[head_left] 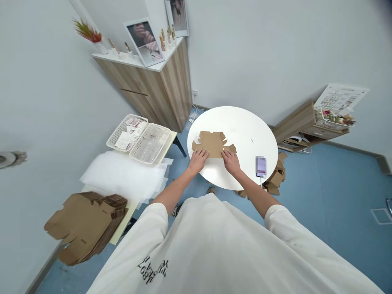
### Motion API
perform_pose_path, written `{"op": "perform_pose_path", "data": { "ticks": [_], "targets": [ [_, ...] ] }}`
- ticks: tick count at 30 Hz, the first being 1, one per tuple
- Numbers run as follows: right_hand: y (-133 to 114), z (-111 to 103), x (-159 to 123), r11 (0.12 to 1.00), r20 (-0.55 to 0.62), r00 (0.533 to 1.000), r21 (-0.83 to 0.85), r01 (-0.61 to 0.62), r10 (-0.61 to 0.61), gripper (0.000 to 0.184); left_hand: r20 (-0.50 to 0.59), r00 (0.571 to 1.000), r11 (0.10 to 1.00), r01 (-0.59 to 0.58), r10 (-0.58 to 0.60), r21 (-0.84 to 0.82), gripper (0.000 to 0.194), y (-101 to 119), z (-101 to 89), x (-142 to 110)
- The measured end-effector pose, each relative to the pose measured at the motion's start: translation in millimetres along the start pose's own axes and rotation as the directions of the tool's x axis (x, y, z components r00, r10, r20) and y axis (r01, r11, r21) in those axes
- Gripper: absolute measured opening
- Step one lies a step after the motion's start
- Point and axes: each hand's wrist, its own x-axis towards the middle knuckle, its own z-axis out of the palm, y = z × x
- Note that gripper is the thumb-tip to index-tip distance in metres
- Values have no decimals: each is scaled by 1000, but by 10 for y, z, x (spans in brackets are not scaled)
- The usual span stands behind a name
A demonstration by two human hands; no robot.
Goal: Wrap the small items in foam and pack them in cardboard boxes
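Note:
A flat, unfolded cardboard box (pixel 212 143) lies on the round white table (pixel 241 122), its cut flaps spreading to both sides. My left hand (pixel 198 160) grips its near left part, fingers bent over the edge. At the near right part, my right hand (pixel 231 161) grips the same cardboard in a similar way. Both thumbs point inward along the near edge. The undersides of the hands are hidden.
A phone (pixel 261 166) lies on the table's right side with a cable. To the left, a bench carries stacked cardboard blanks (pixel 88 224), white foam sheets (pixel 122 173) and plastic baskets (pixel 150 143). More cardboard (pixel 277 177) is on the floor at right. A wooden cabinet (pixel 171 81) stands behind.

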Motion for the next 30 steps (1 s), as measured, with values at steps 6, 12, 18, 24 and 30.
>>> {"op": "perform_pose_path", "data": {
  "ticks": [6,12,18,24,30],
  "targets": [
    [424,246,-218,996,156,984,3,-90,89,54,113,993,999,-27,29,-20,53,276,458,367],
    [471,520,-298,988,292,946,20,-156,144,53,237,968,996,-76,84,-41,48,299,703,465],
    [432,684,-230,975,352,913,10,-224,206,52,317,939,991,-127,136,-49,46,176,884,606],
    [371,738,-40,952,385,878,0,-307,283,49,353,913,979,-187,204,-84,48,-82,1028,864],
    [323,837,169,922,418,836,-8,-388,356,46,386,884,964,-231,263,-130,51,-331,1146,1073]
  ]
}}
